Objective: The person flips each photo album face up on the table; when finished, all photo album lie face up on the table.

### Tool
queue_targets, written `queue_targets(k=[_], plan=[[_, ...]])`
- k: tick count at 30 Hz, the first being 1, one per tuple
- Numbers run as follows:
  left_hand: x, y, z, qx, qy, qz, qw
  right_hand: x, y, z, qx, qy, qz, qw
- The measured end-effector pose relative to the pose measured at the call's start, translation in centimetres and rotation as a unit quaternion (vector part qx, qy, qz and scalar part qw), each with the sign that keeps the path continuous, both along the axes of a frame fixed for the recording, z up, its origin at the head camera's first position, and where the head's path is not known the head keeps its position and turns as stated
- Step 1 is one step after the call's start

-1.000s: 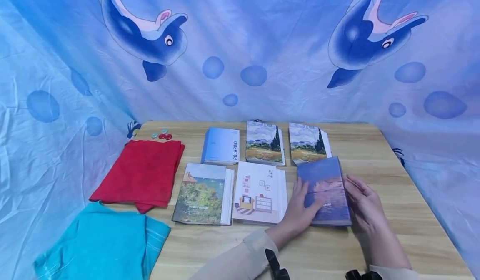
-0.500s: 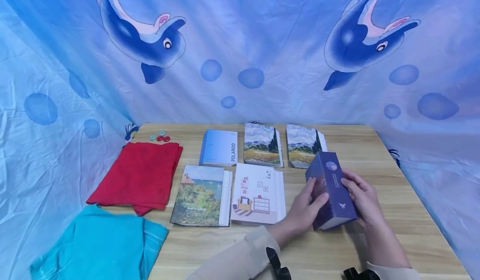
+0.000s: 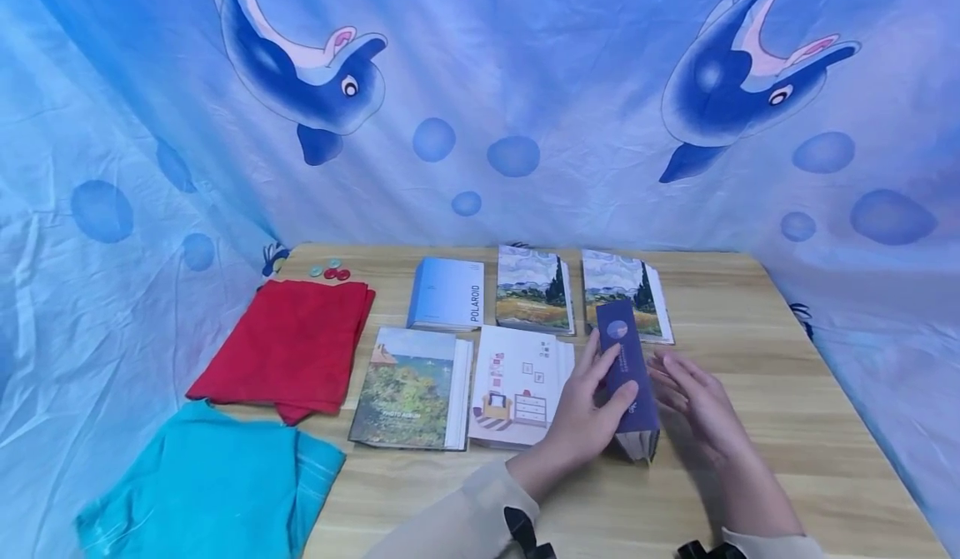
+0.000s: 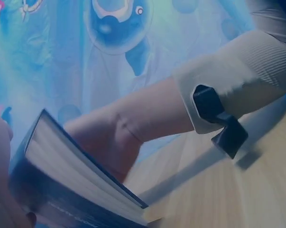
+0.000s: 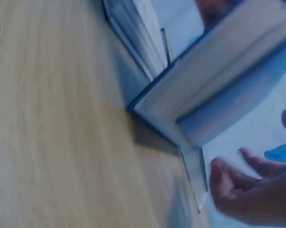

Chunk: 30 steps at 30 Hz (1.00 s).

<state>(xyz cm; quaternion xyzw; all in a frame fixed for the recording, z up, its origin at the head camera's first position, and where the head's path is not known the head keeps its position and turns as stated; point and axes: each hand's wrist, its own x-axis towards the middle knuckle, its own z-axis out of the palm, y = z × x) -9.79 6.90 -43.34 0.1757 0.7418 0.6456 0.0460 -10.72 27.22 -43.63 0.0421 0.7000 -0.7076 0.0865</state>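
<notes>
A dark purple-blue photo album stands tilted on the table with its spine up and its page edges toward me. My left hand grips it from the left, thumb across the spine and fingers along the side. To the right, my right hand is held open, palm toward the album and fingers apart from it. The right wrist view shows the album's pages above the wood, with the loosely bent right fingers nearby. Pages and dark cover also fill the lower left of the left wrist view, beside part of the left hand.
A white album and a garden-picture album lie left of the hands. Behind are two landscape albums and a blue Polaroid album. Red cloth, turquoise cloth and several buttons are at the left.
The album has gone from lying cover up to being tipped leftward onto its page edges, spine now on top. My right hand touched the spine half a second ago and has since come off it.
</notes>
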Motion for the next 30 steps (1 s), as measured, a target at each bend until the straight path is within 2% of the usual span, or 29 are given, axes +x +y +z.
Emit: queue_targets(k=[4, 7, 9, 13, 15, 18, 21, 26, 30], plan=[[-0.2, -0.4, -0.2, -0.012, -0.01, 0.001, 0.9999, -0.3, 0.3, -0.6, 0.023, -0.058, 0.036, 0.997], [-0.7, -0.4, -0.7, -0.013, -0.053, 0.003, 0.9985, -0.4, 0.5, -1.0, -0.015, -0.084, 0.058, 0.995], [-1.0, -0.3, -1.1, -0.011, -0.094, 0.003, 0.9955, -0.5, 0.7, -1.2, -0.011, -0.09, 0.049, 0.995], [-1.4, 0.2, -1.8, -0.008, -0.164, -0.006, 0.9864, -0.5, 1.3, -1.5, 0.027, -0.102, 0.015, 0.994], [-1.4, 0.3, -2.2, -0.017, -0.181, -0.003, 0.9834, -0.5, 1.7, -1.7, 0.05, -0.102, 0.013, 0.993], [-1.6, 0.0, -2.6, -0.04, -0.187, 0.013, 0.9814, -0.5, 1.9, -1.8, 0.093, -0.089, 0.025, 0.991], [-2.0, -0.8, -2.6, -0.066, -0.168, 0.024, 0.9833, -0.5, 1.8, -1.8, 0.147, -0.072, 0.036, 0.986], [-2.7, -3.1, -1.4, -0.117, -0.09, 0.014, 0.989, -0.7, 1.0, -0.9, 0.234, -0.042, 0.04, 0.971], [-3.2, -5.4, -0.5, -0.156, -0.03, 0.002, 0.9873, -0.8, 0.2, 0.0, 0.292, -0.008, 0.027, 0.956]])
